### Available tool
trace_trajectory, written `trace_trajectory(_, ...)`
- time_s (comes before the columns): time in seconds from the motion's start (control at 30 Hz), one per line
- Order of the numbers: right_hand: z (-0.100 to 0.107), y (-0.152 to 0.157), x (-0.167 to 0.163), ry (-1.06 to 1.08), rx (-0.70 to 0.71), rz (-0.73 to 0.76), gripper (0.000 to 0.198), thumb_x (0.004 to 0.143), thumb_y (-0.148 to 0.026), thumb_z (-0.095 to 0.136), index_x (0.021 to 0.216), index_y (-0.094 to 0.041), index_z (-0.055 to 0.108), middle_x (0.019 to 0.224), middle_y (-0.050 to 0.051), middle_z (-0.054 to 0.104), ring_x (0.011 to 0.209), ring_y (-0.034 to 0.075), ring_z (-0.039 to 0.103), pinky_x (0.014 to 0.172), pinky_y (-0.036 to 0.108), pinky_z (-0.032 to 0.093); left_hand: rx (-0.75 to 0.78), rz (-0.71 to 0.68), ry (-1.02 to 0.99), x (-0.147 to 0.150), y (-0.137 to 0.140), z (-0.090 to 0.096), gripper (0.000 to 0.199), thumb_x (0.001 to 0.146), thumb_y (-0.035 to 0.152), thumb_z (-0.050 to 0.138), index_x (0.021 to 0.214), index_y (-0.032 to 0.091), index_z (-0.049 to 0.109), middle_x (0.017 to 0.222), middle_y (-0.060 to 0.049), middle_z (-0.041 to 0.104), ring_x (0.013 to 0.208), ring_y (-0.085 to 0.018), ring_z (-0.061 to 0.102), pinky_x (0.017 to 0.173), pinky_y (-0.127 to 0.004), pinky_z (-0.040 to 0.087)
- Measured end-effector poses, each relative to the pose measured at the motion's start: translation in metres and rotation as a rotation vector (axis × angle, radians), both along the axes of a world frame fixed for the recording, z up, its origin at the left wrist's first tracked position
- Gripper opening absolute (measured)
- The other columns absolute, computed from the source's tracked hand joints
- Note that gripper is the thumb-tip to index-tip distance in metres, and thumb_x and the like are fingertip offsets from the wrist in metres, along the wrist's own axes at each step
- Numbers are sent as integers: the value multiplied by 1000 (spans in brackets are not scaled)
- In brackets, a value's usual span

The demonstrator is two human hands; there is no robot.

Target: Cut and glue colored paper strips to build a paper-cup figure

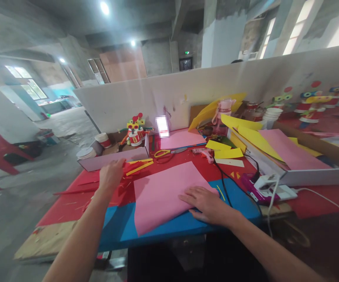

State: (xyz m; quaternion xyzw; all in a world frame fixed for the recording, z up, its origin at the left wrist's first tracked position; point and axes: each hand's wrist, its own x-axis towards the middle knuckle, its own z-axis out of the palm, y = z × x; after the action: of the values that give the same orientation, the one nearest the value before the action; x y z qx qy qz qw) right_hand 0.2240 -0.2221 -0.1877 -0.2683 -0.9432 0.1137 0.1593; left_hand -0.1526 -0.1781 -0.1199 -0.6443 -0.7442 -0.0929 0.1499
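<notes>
A large pink sheet of paper lies over a blue mat at the table's front, its near edge lifted and curving. My right hand rests on the sheet's right side, fingers stretched out and holding nothing. Farther left, my left hand reaches over red paper scraps, beside yellow paper strips. Its fingers point away from me and are partly hidden, so I cannot make out whether they hold anything. Yellow-handled scissors and a pink glue gun lie beyond the sheet.
A box with paper cups and paper-cup robot figures stands back left. At right, a larger box holds yellow and pink sheets. Cables run from a power strip. A white partition borders the table's back.
</notes>
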Motion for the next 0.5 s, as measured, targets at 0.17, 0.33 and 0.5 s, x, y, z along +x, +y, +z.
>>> trace_trajectory(0.17,1,1,3,-69,-10,13,72,73,-8,51,143,-26,41,139,11,51,128,24,46,107,44,36,59,-58,168,9,23,10,42,87,18,39,125,22,56,127,-14,59,125,-31,45,102,-48,33)
trace_trajectory(0.33,4,5,5,-50,0,-15,61,81,-15,50,141,-22,44,131,12,57,121,25,51,102,42,40,-201,-253,72,43,6,2,69,78,11,44,144,28,36,154,-5,33,139,-28,29,109,-48,30)
trace_trajectory(0.5,4,19,7,-18,-23,-46,55,87,-24,52,141,-20,44,122,12,63,112,24,56,97,41,44,-416,-484,17,50,-48,0,82,71,2,38,143,39,37,153,5,35,142,-23,28,112,-48,28)
